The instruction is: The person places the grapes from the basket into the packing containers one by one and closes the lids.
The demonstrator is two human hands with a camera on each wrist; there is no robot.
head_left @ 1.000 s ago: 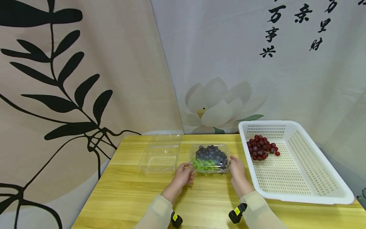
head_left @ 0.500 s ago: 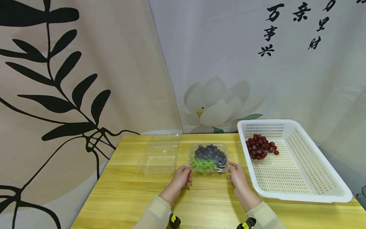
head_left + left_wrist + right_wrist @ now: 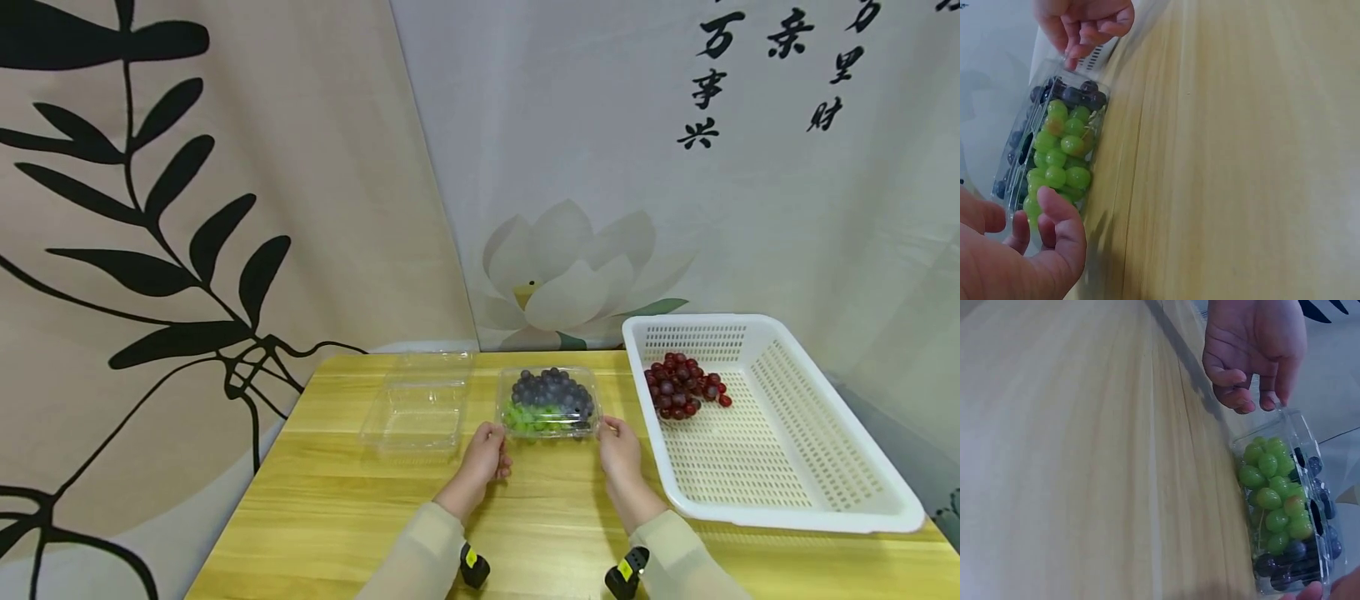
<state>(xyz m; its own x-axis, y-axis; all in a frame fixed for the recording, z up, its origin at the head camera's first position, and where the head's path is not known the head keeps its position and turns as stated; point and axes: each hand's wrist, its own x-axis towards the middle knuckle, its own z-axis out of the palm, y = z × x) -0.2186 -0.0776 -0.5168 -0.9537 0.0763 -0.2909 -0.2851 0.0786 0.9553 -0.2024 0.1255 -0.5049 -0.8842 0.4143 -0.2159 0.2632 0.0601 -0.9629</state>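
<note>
A clear plastic clamshell box (image 3: 553, 432) with its lid closed holds dark grapes (image 3: 552, 388) at the back and green grapes (image 3: 532, 418) at the front. My left hand (image 3: 482, 460) pinches its front left corner with the fingertips. At the front right corner, my right hand (image 3: 622, 454) pinches the rim between thumb and fingers. Through the box's front wall, green grapes (image 3: 1269, 499) show plainly in the right wrist view. The left wrist view shows my right hand (image 3: 1088, 25) gripping the far end, its fingers loosely bent.
Left of the box, a second clear plastic container (image 3: 422, 408) stands with its lid open. A white perforated basket (image 3: 780, 500) with a bunch of red grapes (image 3: 681, 385) sits on the right of the wooden table (image 3: 322, 517). A printed curtain (image 3: 337, 167) hangs behind.
The box has shifted slightly backward, away from me, with both hands following. My right hand drew back from the box's side to its front corner, then moved forward again.
</note>
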